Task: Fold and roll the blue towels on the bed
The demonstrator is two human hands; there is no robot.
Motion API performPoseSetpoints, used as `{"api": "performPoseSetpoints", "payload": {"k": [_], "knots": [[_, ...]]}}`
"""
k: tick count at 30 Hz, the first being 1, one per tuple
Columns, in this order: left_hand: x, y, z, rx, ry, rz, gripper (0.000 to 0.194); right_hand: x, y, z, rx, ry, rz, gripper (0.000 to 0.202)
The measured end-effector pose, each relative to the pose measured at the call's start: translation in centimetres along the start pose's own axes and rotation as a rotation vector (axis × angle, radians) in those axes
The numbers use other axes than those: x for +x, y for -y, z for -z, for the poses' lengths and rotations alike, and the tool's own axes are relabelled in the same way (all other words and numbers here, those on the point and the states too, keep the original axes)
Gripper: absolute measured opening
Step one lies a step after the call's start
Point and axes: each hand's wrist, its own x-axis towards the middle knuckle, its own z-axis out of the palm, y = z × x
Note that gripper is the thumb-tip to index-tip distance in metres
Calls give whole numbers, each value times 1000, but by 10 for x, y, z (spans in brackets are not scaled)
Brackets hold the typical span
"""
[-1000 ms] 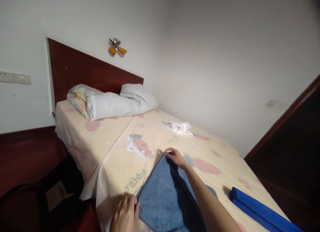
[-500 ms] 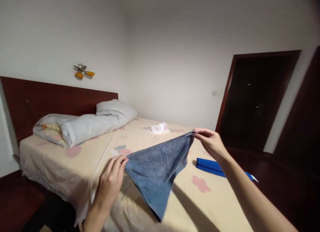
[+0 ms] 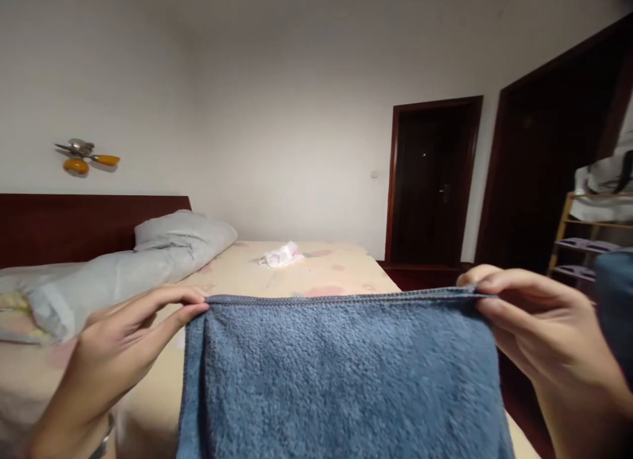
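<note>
A blue towel (image 3: 346, 373) with a stitched edge hangs close in front of me, stretched between both hands over the bed. My left hand (image 3: 126, 347) pinches its upper left corner between thumb and fingertips. At the upper right corner, my right hand (image 3: 539, 334) does the same with thumb and forefinger. The top edge runs nearly level between them, and the lower part drops out of the picture. On the bed beyond the towel lies a crumpled white cloth or tissue packet (image 3: 281, 254); I cannot tell which.
The bed (image 3: 242, 274) has a cream patterned sheet. A rolled pale grey quilt (image 3: 148, 264) lies by the dark headboard (image 3: 74, 228). A wall lamp (image 3: 82, 157) hangs above. Dark doors (image 3: 430, 188) and a shelf rack (image 3: 588, 221) stand to the right.
The towel has come up and closer, its top edge now level and its face turned toward me. My view has swung right; the blue folded item on the bed is out of sight.
</note>
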Motion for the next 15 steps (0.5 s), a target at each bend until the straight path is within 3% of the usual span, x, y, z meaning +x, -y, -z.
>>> {"api": "performPoseSetpoints", "payload": {"k": [2, 4, 7, 10, 12, 15], "knots": [[11, 11, -29, -148, 139, 95, 29, -6, -25, 14, -45, 4, -86, 24], [17, 25, -71, -268, 311, 173, 31, -7, -62, 26, -95, 13, -196, 25], [12, 52, -160, -392, 559, 240, 31, -2, -139, 37, -173, 61, -370, 35], [-19, 80, -263, -444, 756, 293, 28, -6, -233, 37, -247, 80, -477, 49], [-49, 97, -322, -402, 883, 317, 27, -19, -291, 35, -326, 64, -557, 55], [-88, 116, -376, -366, 922, 308, 28, -44, -351, 40, -452, 51, -626, 53]]}}
